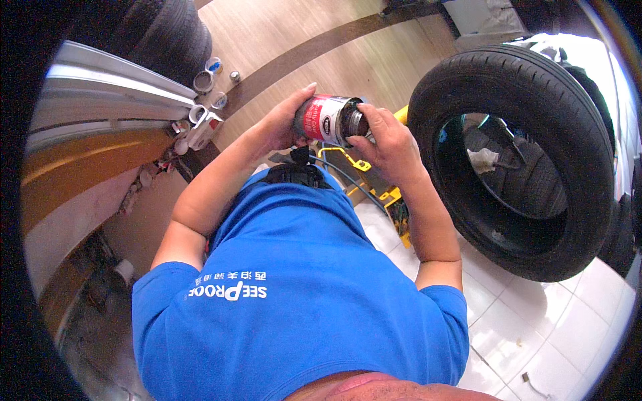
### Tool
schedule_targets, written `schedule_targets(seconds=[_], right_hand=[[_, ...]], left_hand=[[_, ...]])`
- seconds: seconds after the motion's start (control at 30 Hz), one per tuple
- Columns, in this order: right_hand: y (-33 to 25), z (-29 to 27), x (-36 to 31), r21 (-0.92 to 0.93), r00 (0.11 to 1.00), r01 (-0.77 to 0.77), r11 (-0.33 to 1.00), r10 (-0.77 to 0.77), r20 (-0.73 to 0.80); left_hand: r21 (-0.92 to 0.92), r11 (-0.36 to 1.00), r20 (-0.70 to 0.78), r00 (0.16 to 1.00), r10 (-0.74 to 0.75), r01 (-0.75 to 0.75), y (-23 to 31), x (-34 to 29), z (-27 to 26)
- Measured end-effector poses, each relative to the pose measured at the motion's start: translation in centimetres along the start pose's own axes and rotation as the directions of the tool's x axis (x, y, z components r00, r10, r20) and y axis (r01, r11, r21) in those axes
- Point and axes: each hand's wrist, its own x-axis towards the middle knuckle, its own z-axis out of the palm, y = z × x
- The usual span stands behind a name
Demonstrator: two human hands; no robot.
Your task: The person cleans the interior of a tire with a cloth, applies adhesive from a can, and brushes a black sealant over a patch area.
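Observation:
A metal can (326, 121) with a red, white and dark label lies tipped on its side between my two hands, its top end turned to the right. My left hand (289, 120) is wrapped round the can's base end, with the thumb along its upper side. At the other end my right hand (388, 142) closes its thumb and fingers about the can's narrow screw cap (358, 123). From this view I cannot tell whether the cap is loose on its neck.
At right a large black tyre (588, 154) is held up beside yellow metal parts (401, 115). More tyres (167, 40) stand at the upper left. Small tubs (203, 81) and a white container (204, 130) sit near a ledge. White tiles (515, 327) cover the lower-right floor.

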Motion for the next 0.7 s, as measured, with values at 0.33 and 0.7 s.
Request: schedule_targets(seconds=[0.33,0.7], right_hand=[[1.6,2.1,-0.5,0.036,0.989,0.003,0.999,0.003,-0.151],[2.3,5.2,-0.7,0.132,0.836,-0.461,0.878,0.479,-0.269]], left_hand=[[-0.071,0.995,-0.150,0.987,0.065,-0.077,-1.5,-0.1,1.6],[0.269,0.629,-0.192,0.599,0.777,-0.729,-7.0,3.5,0.9]])
